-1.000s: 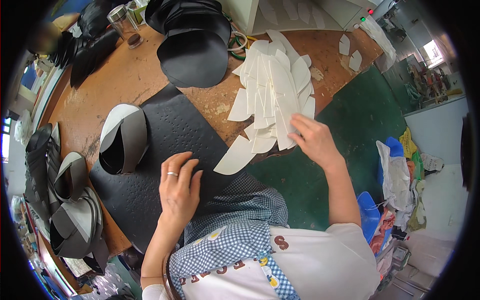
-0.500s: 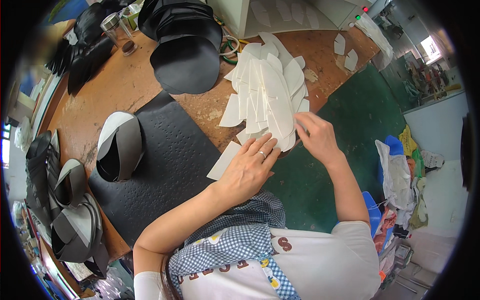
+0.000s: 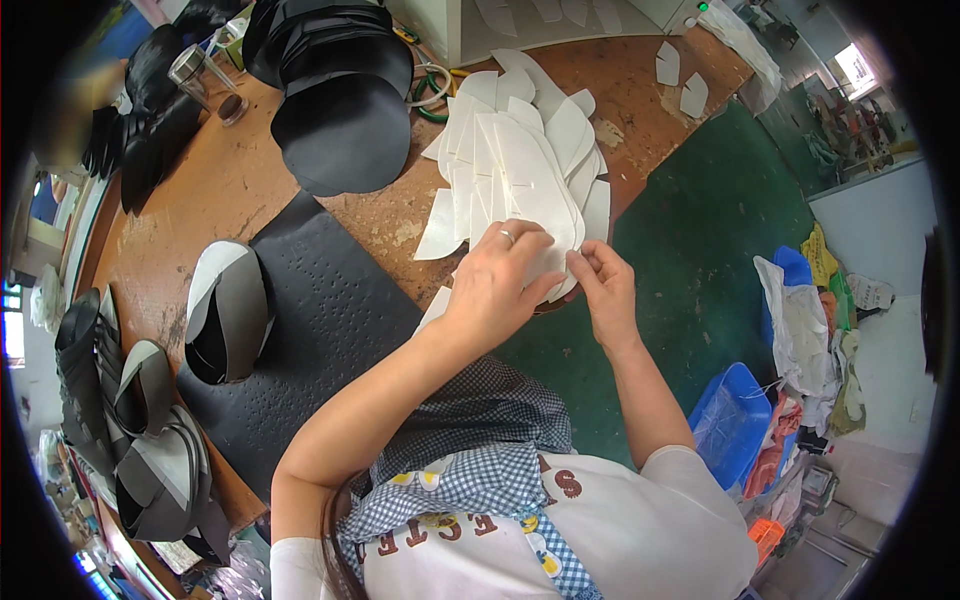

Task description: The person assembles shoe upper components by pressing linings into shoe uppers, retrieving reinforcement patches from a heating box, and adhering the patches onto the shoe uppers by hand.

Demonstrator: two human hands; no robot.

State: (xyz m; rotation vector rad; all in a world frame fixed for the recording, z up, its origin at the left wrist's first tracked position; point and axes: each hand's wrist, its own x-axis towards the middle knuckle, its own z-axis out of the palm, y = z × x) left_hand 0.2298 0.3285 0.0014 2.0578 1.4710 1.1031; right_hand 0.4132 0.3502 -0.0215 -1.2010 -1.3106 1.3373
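L hand [image 3: 494, 288] half-curled on wht pcs [image 3: 512, 165], grip hidden; R hand [image 3: 608, 292] pinches edge.

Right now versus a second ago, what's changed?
Left hand moved right and away from the body, from over the pitted black mat onto the pile of white cut pieces. Right hand stays by the pile's right edge, fingertips now closer together. Unchanged: curled grey-and-white piece on the mat, stacked rounded black pieces.

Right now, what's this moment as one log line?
Left hand: on white cut pieces | Right hand: at their near edge | Nearby: black sheet bearing curved gray-white piece
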